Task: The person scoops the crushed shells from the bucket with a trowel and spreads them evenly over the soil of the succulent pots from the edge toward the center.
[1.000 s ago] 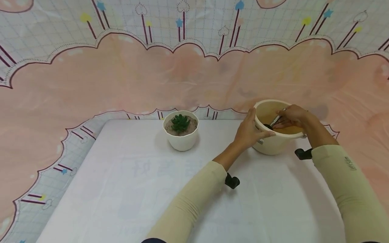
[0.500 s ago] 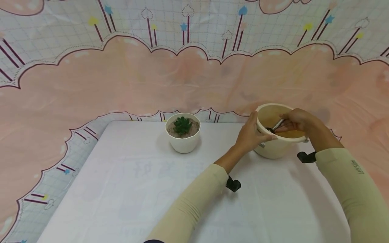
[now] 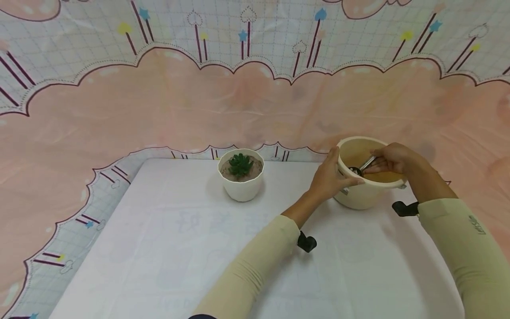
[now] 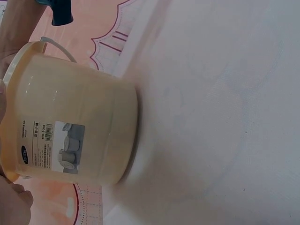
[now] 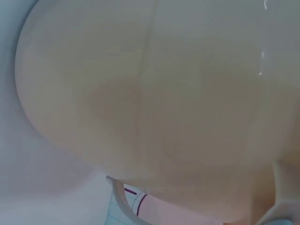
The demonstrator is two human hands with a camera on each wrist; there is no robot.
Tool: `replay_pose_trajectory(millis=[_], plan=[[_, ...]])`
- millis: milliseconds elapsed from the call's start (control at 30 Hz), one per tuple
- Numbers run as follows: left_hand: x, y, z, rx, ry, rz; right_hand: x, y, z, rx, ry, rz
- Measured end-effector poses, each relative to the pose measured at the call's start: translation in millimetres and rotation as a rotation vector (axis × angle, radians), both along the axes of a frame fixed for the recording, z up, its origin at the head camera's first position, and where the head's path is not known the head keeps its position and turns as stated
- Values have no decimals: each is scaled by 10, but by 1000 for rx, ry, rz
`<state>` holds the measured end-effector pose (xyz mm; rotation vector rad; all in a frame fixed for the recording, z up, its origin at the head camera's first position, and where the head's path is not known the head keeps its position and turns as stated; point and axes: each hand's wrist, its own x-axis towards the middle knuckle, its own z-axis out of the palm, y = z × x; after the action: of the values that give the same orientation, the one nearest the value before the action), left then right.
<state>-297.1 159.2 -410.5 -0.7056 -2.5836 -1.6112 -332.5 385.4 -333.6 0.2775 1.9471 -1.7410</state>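
A cream plastic bucket [image 3: 358,197] stands tilted toward me at the table's back right in the head view. My left hand [image 3: 328,175] grips its rim from the left, thumb laid over the near edge. Inside the bucket, my right hand [image 3: 392,160] pinches a utensil with a shiny metal handle [image 3: 367,163]. The utensil's dark, rounded end [image 3: 355,170] sits just inside the near rim; its kind cannot be told. The left wrist view shows the bucket's labelled side [image 4: 70,145] close up. Bucket wall [image 5: 154,93] fills most of the right wrist view.
A white pot [image 3: 243,189] with a small green succulent [image 3: 240,165] stands left of the bucket, near the table's back edge. The white tabletop [image 3: 199,252] spreads in front. Behind hangs a pink patterned cloth [image 3: 199,106].
The head view has shifted slightly. My right hand has tipped the utensil's handle lower, and more of the dark end shows. My left hand keeps its grip on the bucket's rim.
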Motion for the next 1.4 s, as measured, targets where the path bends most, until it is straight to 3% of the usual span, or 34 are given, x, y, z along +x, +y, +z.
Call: replay_pose_trajectory(millis=[367,600,900,1400], plan=[[-22,1,21,-29,14,10,62,84,160,-105,-52,-107],[-21,4,19,-37,9,-2,72,145,165,-142,-56,-131],[-31,4,17,-61,31,-3,98,210,185,-288,-129,-215],[-39,0,7,-94,43,12,126,308,216,-428,-162,-341]])
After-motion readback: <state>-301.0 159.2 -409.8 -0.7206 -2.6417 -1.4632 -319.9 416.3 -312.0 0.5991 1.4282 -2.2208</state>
